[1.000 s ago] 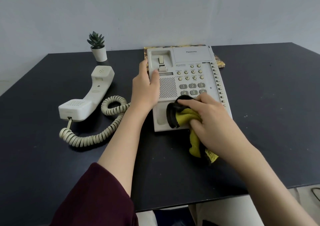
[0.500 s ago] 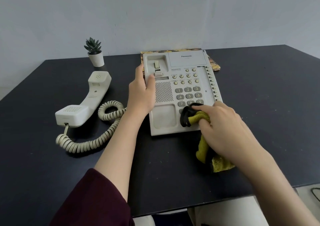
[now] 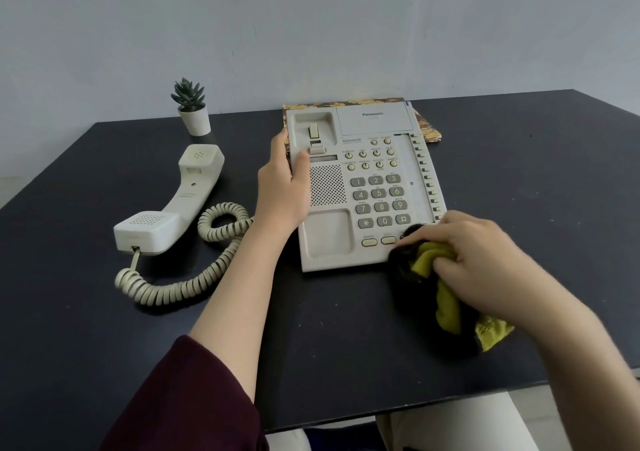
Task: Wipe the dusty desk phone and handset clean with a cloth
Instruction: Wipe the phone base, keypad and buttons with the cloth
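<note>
The desk phone (image 3: 363, 187) sits flat on the dark table (image 3: 519, 208) in front of me, its cream body a little grimy, keypad facing up, the empty handset cradle along its left side. My right hand (image 3: 485, 263) is at the phone's near right corner, fingers curled around a bunched cloth (image 3: 433, 270) that is yellow on one side and black on the other; the wad presses against the corner by the bottom row of buttons, and the loose end of the cloth trails back under my wrist onto the table. My left hand (image 3: 284, 187) steadies the phone from the other side: the thumb lies on top beside the hook switch, the fingers reach up along the left edge, and the palm rests against the casing next to the speaker grille. My left forearm crosses the table from the near edge, with a maroon sleeve (image 3: 187, 398) bunched above the elbow. The handset (image 3: 173, 204) lies off the cradle to the left of the phone, well apart from it, face up, earpiece toward the wall and mouthpiece toward me. Its coiled cord (image 3: 194, 270) runs from the mouthpiece end, loops across the table and curls toward the phone, passing behind my left forearm. Under the far end of the phone lies something flat with a yellow and black pattern (image 3: 426, 128), its corners showing on both sides. Farther left, near the wall, stands a small potted succulent (image 3: 192, 107) in a white pot.
</note>
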{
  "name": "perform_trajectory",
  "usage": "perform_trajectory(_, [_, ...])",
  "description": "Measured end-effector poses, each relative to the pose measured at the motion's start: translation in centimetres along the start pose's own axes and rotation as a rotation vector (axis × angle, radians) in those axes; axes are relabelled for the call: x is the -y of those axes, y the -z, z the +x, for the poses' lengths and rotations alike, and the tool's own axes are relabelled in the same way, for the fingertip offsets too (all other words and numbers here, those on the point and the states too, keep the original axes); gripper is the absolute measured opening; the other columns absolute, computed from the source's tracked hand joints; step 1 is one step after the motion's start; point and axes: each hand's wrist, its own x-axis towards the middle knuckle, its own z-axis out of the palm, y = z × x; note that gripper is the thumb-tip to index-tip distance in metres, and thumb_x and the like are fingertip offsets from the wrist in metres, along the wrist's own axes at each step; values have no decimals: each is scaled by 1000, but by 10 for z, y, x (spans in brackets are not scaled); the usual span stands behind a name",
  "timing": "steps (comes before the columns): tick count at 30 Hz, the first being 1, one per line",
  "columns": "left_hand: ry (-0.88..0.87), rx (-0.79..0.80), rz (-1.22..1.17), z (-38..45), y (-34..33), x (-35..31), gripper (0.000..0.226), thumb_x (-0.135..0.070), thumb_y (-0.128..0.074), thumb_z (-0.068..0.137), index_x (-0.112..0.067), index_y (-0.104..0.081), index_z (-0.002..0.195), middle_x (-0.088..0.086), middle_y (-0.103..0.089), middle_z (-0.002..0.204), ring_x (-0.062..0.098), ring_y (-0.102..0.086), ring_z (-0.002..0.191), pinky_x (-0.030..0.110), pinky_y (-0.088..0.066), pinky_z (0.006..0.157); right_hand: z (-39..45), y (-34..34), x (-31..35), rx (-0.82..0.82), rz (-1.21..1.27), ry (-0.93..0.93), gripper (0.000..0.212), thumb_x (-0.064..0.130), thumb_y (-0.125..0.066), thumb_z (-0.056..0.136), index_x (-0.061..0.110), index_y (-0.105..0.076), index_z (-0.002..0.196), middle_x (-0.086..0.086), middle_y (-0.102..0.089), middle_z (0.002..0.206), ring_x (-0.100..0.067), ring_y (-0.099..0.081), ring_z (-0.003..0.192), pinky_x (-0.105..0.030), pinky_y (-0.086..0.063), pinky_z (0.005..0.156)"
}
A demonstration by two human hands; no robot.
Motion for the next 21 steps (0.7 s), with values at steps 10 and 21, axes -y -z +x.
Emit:
perform_trajectory(10, [16,6,-9,-2,0,-1,39,-19,-41,100,-17,-41,138,-13,-54,78,-14,-49,58,2,-36,59,4,-11,23,-13,-17,116,52,5,-43,75,44,-62,104,15,-49,97,-14,-52,90,-36,-50,74])
perform_trajectory(21, [42,12,-38,-2,0,-1,39,-21,-40,100,-20,-41,139,-17,-56,83,-13,-52,65,0,-36,60,39,52,-46,-480,-39,-202,41,5,-49,79,25,-64,112,-13,-61,99,-38,-55,94,-36,-45,76])
